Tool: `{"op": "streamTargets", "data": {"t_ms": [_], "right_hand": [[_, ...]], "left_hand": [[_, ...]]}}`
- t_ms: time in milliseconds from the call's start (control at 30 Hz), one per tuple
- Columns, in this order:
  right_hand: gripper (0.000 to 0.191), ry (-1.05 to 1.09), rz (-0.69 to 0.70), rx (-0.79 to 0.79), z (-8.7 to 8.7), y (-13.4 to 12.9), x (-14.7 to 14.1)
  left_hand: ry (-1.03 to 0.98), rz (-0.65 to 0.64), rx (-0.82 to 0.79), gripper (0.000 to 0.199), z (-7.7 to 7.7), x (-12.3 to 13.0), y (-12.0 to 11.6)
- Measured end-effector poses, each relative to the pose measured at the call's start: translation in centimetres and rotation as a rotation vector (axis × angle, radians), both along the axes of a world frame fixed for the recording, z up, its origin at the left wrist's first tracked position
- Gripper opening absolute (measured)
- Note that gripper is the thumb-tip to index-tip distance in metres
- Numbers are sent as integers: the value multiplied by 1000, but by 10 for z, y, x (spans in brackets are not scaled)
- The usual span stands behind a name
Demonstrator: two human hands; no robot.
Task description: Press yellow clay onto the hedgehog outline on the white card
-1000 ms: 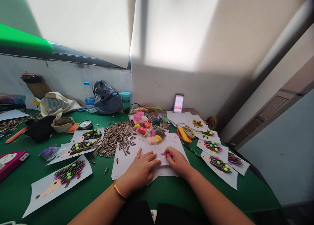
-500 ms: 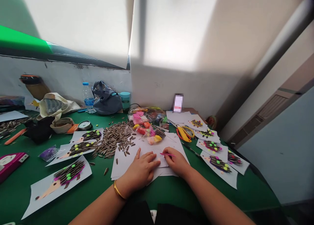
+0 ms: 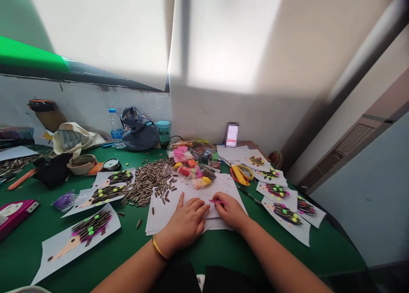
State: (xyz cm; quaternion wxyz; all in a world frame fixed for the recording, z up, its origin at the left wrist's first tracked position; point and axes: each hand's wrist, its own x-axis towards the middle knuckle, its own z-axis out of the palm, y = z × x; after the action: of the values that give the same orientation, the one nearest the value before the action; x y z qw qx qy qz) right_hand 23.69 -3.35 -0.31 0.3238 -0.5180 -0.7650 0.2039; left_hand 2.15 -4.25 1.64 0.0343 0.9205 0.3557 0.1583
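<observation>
My left hand lies flat on a stack of white paper, fingers spread, thumb pointing away from me. Between the fingertips of my right hand is a slim pink pointed tool, perhaps a clay tool. Its tip is over the top sheet, where faint lines show near both hands. Striped sunflower seeds are heaped left of the paper, some spilling onto it. Small bags of coloured clay rest on the paper's far part.
Hedgehog pictures made with seeds stand to the left and right. Yellow-handled scissors and a dark pen lie right of the paper. Behind are a propped phone, a blue bag, a water bottle and a teal cup.
My left hand has shifted slightly right, its fingertips nearer the pink tool. My right hand stays almost in place. The view has moved very slightly.
</observation>
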Motion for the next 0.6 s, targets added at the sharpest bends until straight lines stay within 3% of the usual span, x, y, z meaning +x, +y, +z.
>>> {"op": "streamTargets", "data": {"t_ms": [233, 367, 500, 600], "right_hand": [[16, -14, -6, -6, -1, 1, 0], [17, -6, 2, 3, -5, 1, 0], [25, -5, -56, 129, -8, 6, 7], [31, -130, -161, 204, -8, 12, 20]], "left_hand": [[2, 29, 30, 31, 2, 5, -3], [-20, 38, -7, 35, -2, 5, -1], [-110, 66, -85, 52, -7, -1, 9], [-202, 162, -59, 48, -10, -10, 22]]}}
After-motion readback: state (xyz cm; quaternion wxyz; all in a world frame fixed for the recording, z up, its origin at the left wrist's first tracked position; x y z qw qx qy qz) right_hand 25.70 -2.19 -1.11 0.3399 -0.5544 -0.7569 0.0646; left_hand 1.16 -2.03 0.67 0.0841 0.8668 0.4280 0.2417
